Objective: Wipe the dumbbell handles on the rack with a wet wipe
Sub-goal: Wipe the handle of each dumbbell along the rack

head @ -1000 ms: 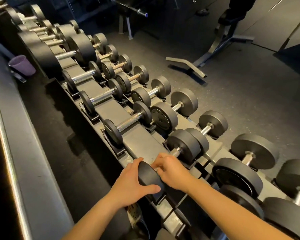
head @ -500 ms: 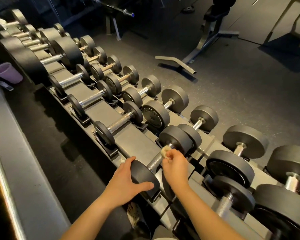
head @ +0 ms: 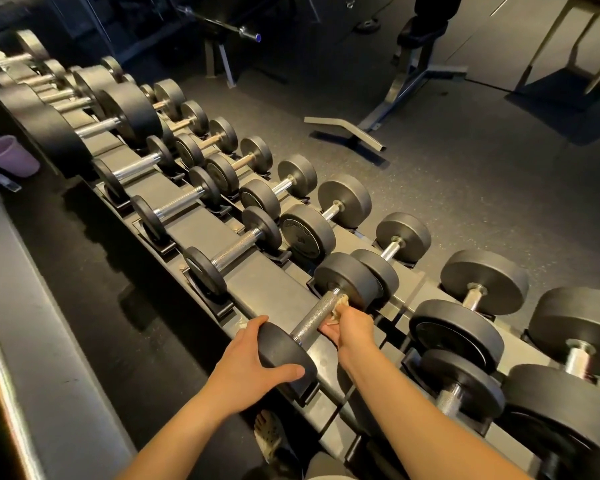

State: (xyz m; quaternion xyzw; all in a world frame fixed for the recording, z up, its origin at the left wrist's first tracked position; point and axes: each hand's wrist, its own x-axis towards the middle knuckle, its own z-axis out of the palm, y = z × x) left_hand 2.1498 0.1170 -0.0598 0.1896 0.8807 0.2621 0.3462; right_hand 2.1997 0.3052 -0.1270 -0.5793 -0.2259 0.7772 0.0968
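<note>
Dumbbell head point(head: 282, 351) is being gripped by left hand point(head: 250, 370), likely against rolling — wet wipe point(head: 340, 303) being pinched onto handle point(head: 312, 318) by right hand point(head: 352, 329).

**Item Count, Rack Area**

Dumbbell point(head: 310, 320): over fifteen on the rack point(head: 267, 282); those at 10 o'clock overlap too closely for an exact figure.
Rack: one.
Hands: two, left hand point(head: 250, 365) and right hand point(head: 352, 329).
Wet wipe point(head: 340, 305): one.
Purple cup point(head: 11, 159), 9 o'clock: one.
Barbell point(head: 222, 24), 11 o'clock: one.
Bench frame point(head: 409, 74), 1 o'clock: one.
</note>
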